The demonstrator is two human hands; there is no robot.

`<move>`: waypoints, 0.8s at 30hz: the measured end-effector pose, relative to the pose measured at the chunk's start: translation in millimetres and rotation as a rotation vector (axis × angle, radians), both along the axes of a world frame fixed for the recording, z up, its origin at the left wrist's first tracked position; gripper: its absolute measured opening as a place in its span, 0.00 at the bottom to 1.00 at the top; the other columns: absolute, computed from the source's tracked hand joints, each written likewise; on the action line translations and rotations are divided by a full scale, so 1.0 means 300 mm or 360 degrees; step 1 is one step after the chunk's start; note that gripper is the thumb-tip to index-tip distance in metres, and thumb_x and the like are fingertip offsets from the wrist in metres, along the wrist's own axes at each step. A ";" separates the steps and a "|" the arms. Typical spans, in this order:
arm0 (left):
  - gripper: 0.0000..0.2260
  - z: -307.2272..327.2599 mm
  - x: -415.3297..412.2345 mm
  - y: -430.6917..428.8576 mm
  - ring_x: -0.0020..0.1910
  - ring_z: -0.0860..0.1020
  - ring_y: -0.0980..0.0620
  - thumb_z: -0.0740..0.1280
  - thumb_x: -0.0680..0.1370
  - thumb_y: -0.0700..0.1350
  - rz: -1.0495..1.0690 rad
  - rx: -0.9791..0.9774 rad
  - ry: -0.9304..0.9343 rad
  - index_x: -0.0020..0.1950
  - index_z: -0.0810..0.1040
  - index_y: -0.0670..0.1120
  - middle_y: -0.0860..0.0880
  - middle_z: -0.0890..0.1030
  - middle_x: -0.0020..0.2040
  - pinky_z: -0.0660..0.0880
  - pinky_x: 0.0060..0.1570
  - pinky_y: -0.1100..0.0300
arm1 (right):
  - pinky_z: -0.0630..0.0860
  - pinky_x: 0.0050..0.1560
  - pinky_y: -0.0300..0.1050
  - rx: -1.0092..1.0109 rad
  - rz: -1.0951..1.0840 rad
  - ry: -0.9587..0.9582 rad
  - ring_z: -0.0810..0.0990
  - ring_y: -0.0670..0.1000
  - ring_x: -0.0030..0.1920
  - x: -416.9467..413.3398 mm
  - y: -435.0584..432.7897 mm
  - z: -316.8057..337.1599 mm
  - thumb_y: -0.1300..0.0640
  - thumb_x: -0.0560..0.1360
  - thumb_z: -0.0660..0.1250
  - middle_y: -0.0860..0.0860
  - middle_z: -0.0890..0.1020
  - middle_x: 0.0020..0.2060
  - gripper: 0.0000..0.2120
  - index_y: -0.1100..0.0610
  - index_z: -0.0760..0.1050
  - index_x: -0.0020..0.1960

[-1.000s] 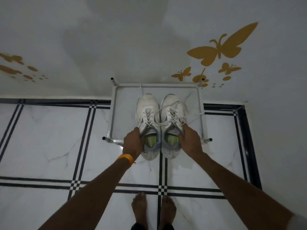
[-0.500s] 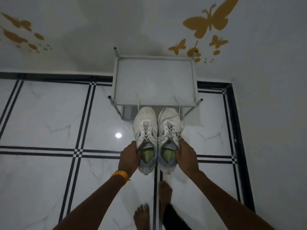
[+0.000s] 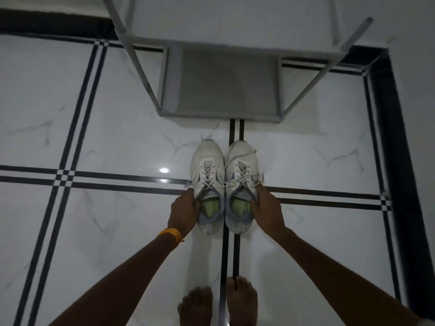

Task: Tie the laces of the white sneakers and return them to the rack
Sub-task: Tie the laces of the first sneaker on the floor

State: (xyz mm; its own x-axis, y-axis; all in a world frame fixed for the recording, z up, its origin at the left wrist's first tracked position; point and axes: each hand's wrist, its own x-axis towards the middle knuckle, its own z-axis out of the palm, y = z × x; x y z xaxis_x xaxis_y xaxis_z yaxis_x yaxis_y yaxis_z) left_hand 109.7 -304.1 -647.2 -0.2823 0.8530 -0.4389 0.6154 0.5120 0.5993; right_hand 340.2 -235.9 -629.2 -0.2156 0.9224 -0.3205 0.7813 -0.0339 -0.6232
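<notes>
Two white sneakers with grey heels and green insoles sit side by side in front of the rack, toes pointing away from me. My left hand [image 3: 184, 211] grips the collar of the left sneaker [image 3: 207, 170]. My right hand [image 3: 267, 211] grips the collar of the right sneaker [image 3: 242, 170]. The laces lie loose across both tongues, and one strand hangs off the right shoe's outer side. The white metal rack [image 3: 164, 111] stands beyond the shoes, its grey lower shelf [image 3: 226, 88] bare. I cannot tell whether the soles touch the floor.
The floor is white marble tile crossed by black double lines [image 3: 70, 177]. A dark border [image 3: 400, 137] runs along the wall on the right. My bare feet [image 3: 219, 304] stand near the bottom edge, just behind the shoes.
Both hands have carried the sneakers off the rack's top shelf, back toward me and down to floor level in front of the rack. My view has tilted downward.
</notes>
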 end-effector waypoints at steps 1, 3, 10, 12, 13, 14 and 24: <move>0.10 -0.068 0.006 -0.004 0.47 0.81 0.42 0.63 0.80 0.44 0.0006 0.0021 0.0005 0.59 0.74 0.41 0.42 0.82 0.51 0.79 0.48 0.52 | 0.71 0.60 0.43 -0.0002 0.0003 -0.0013 0.79 0.59 0.61 0.003 -0.001 -0.065 0.64 0.78 0.65 0.60 0.80 0.61 0.22 0.63 0.69 0.71; 0.08 -0.162 0.012 -0.017 0.45 0.81 0.43 0.63 0.80 0.43 0.0028 0.0055 0.0001 0.56 0.74 0.40 0.42 0.82 0.49 0.76 0.44 0.56 | 0.74 0.60 0.47 -0.0036 0.0002 -0.0021 0.78 0.59 0.62 0.011 -0.002 -0.169 0.64 0.78 0.65 0.59 0.80 0.61 0.21 0.63 0.70 0.70; 0.09 -0.291 -0.002 -0.033 0.32 0.76 0.54 0.63 0.78 0.54 -0.0048 0.0357 0.0078 0.48 0.71 0.48 0.54 0.76 0.36 0.69 0.31 0.61 | 0.78 0.52 0.49 -0.0080 -0.0076 -0.0097 0.81 0.55 0.53 0.027 -0.036 -0.287 0.51 0.78 0.65 0.54 0.82 0.55 0.19 0.55 0.71 0.67; 0.11 -0.277 -0.029 -0.039 0.31 0.73 0.62 0.61 0.77 0.56 -0.0030 0.0525 0.0185 0.51 0.73 0.50 0.60 0.72 0.34 0.65 0.30 0.67 | 0.75 0.44 0.45 0.0080 0.0007 -0.0433 0.81 0.53 0.46 0.029 -0.019 -0.225 0.41 0.77 0.62 0.51 0.82 0.49 0.18 0.52 0.76 0.58; 0.11 -0.268 -0.043 -0.033 0.32 0.73 0.64 0.61 0.78 0.55 0.0020 0.0657 0.0211 0.54 0.74 0.50 0.61 0.72 0.36 0.64 0.31 0.71 | 0.72 0.41 0.44 0.0274 -0.0008 -0.0542 0.80 0.52 0.44 0.024 -0.003 -0.186 0.41 0.76 0.62 0.51 0.82 0.47 0.17 0.53 0.78 0.54; 0.11 -0.266 -0.052 -0.024 0.33 0.73 0.65 0.62 0.79 0.53 0.0074 0.0791 0.0205 0.56 0.74 0.49 0.61 0.73 0.39 0.64 0.32 0.73 | 0.70 0.41 0.43 0.0498 -0.0033 -0.0542 0.80 0.52 0.43 0.013 0.008 -0.148 0.44 0.76 0.63 0.51 0.81 0.46 0.15 0.54 0.79 0.52; 0.04 -0.250 -0.112 0.081 0.35 0.77 0.58 0.67 0.79 0.44 -0.0539 0.0881 0.0047 0.51 0.80 0.46 0.51 0.81 0.42 0.71 0.37 0.68 | 0.79 0.48 0.52 0.0383 0.0849 -0.0189 0.83 0.51 0.44 -0.199 0.089 -0.191 0.57 0.74 0.70 0.52 0.86 0.43 0.05 0.55 0.83 0.48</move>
